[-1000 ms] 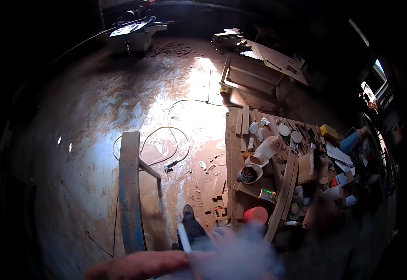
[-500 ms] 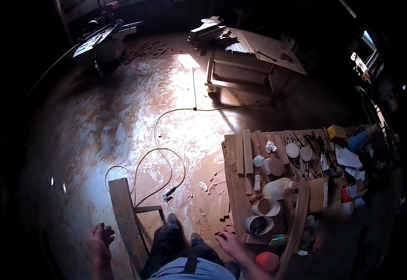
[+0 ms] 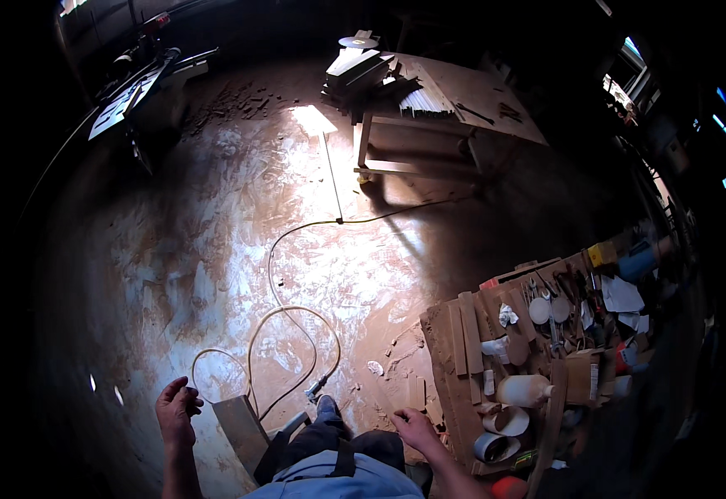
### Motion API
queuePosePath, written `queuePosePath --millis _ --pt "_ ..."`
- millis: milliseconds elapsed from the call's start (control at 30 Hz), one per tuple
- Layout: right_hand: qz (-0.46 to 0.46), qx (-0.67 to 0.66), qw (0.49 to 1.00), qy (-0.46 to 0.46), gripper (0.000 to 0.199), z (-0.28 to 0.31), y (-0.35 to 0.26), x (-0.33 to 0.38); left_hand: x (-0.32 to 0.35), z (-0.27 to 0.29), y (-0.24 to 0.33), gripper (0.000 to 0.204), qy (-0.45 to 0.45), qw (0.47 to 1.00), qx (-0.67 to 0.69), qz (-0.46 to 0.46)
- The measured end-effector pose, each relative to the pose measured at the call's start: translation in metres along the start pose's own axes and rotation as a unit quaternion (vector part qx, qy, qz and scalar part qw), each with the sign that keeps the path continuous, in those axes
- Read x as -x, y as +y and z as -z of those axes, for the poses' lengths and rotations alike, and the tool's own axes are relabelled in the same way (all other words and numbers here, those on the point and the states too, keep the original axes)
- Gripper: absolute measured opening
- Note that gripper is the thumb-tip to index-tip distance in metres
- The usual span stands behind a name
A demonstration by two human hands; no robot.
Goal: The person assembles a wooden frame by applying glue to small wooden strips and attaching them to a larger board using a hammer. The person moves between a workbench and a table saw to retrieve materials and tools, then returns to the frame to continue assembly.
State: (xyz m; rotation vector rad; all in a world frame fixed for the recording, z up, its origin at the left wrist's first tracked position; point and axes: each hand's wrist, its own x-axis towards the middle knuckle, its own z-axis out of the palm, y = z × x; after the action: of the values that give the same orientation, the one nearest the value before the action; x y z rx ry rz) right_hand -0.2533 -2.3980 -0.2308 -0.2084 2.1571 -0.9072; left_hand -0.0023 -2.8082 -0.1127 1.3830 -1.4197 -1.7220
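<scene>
My left hand (image 3: 178,409) is raised at the lower left, left of a wooden beam (image 3: 241,428). Its fingers are loosely bent and apart, with nothing visible in them. At the lower middle, my right hand (image 3: 415,428) hangs in front of my body with its fingers loosely curled, and I see nothing held there. It is nearest the front left edge of a cluttered workbench (image 3: 453,416). On that bench lie a pale plastic bottle (image 3: 522,390), an open white tub (image 3: 491,447), wood strips (image 3: 469,333) and several hand tools.
A looped yellow hose (image 3: 338,333) with a metal fitting (image 3: 317,386) lies on the dusty floor by my shoe (image 3: 327,405). Farther off stand a wooden table (image 3: 496,91) carrying stacked strips and, at far left, a machine table (image 3: 126,104). A red-orange lid (image 3: 510,487) is at the bottom right.
My view has shifted and turned: the workbench sits lower and farther right, and the beam lower. My left hand appears slightly higher. Neither hand has visibly taken hold of anything.
</scene>
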Motion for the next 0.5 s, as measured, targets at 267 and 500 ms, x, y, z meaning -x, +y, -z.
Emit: queuePosePath --millis 267,500 --pt "-0.030 -0.021 0.999 0.013 0.033 0.026 -0.075 -0.047 -0.060 -0.057 0.047 0.026 -0.079 0.996 0.020 -0.031" --pt "-0.020 -0.002 0.999 0.032 0.031 0.051 -0.108 -0.124 -0.110 -0.167 0.092 0.034 -0.231 0.972 -0.027 -0.028"
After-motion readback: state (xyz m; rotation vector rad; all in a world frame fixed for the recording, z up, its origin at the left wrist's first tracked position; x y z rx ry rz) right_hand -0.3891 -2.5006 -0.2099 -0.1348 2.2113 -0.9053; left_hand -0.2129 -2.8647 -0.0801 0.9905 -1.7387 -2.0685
